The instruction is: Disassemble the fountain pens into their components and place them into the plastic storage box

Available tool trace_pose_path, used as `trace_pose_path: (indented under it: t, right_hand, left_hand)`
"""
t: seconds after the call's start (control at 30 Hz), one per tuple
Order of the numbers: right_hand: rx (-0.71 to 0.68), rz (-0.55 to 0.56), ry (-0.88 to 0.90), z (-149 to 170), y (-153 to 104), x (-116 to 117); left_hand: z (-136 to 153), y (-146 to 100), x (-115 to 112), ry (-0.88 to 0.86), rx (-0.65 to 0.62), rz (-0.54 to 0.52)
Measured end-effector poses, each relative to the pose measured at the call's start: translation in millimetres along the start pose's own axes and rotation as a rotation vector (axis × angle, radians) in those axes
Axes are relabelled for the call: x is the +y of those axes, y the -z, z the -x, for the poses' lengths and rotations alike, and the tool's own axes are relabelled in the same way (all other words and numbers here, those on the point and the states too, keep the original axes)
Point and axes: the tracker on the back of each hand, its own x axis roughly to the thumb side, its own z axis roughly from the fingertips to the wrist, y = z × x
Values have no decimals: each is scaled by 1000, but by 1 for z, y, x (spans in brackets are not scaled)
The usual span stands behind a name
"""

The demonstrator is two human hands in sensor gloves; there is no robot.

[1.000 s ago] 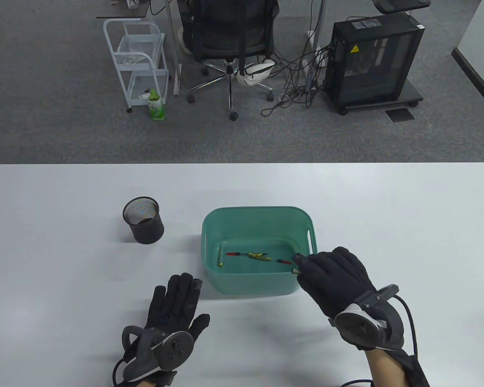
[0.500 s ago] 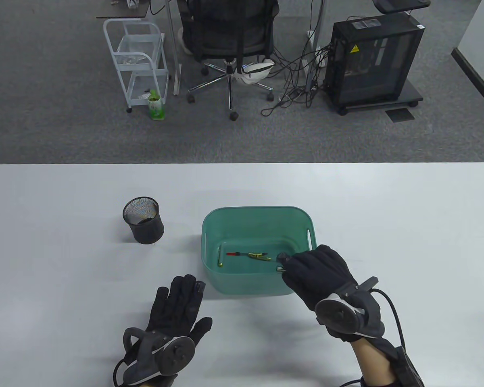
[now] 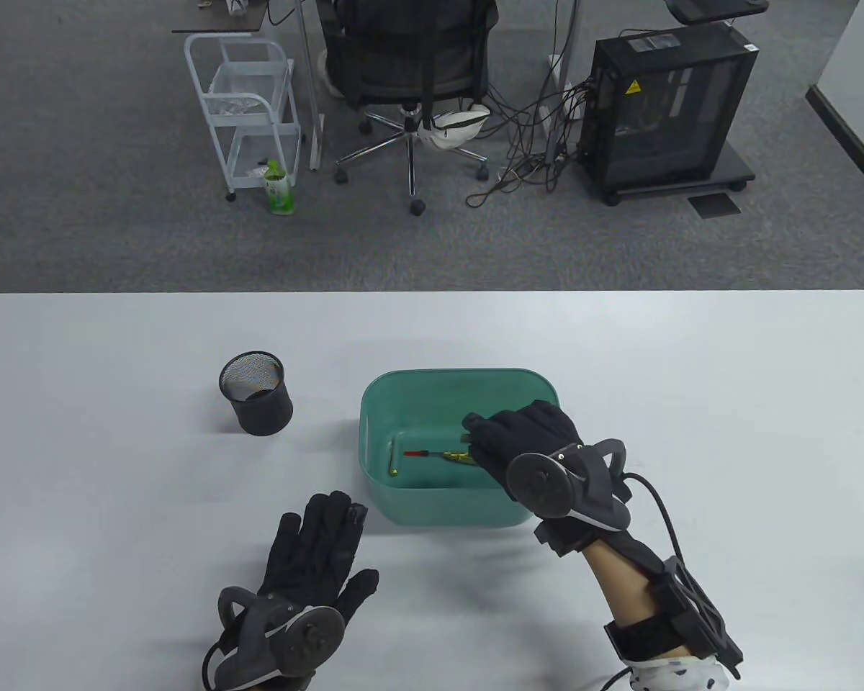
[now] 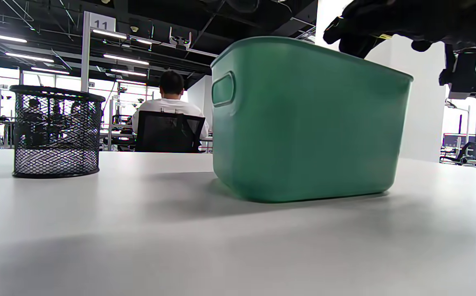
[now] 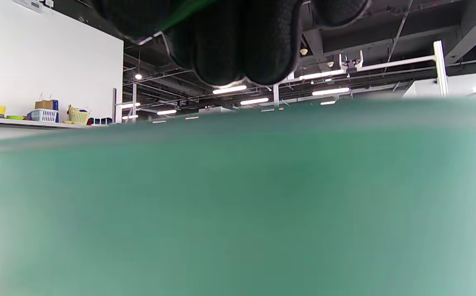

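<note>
The green plastic box (image 3: 461,375) stands mid-table and holds a thin red-tipped refill (image 3: 419,453), a yellow-gold piece (image 3: 455,456) and a gold clip (image 3: 393,465). My right hand (image 3: 479,433) hangs over the box's middle, fingers curled round a small dark pen part (image 3: 467,437) that barely shows. From the left wrist view the right hand (image 4: 345,33) sits just above the box's rim (image 4: 303,43). Curled fingers (image 5: 238,45) top the right wrist view, over the blurred green box wall (image 5: 238,197). My left hand (image 3: 322,520) lies flat on the table, left of the box, holding nothing.
A black mesh pen cup (image 3: 255,392) stands left of the box, also in the left wrist view as the pen cup (image 4: 55,131). The white table's (image 3: 691,374) far edge faces an office chair (image 3: 410,65), a white cart (image 3: 248,108) and a computer case (image 3: 666,108).
My right hand has moved left from the box's front right corner to above its middle, still gripping the dark pen part. The left hand has stayed flat.
</note>
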Motion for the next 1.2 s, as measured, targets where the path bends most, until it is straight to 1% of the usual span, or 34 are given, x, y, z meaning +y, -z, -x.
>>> trace_pose_path:
  t: [0.27, 0.53, 0.77, 1.0, 1.2]
  right_hand:
    - [27, -51, -13, 0, 6, 10]
    - [16, -70, -40, -2, 6, 18]
    - [5, -70, -39, -2, 5, 19]
    - [-24, -52, -63, -3, -2, 17]
    - [-37, -37, -63, -4, -15, 13]
  left_hand:
    - [-1, 0, -2, 4, -8, 13]
    - [0, 0, -2, 2, -7, 12]
    - [0, 0, -1, 0, -5, 14]
    - [0, 0, -1, -1, -2, 18]
    - [0, 0, -1, 0, -2, 21]
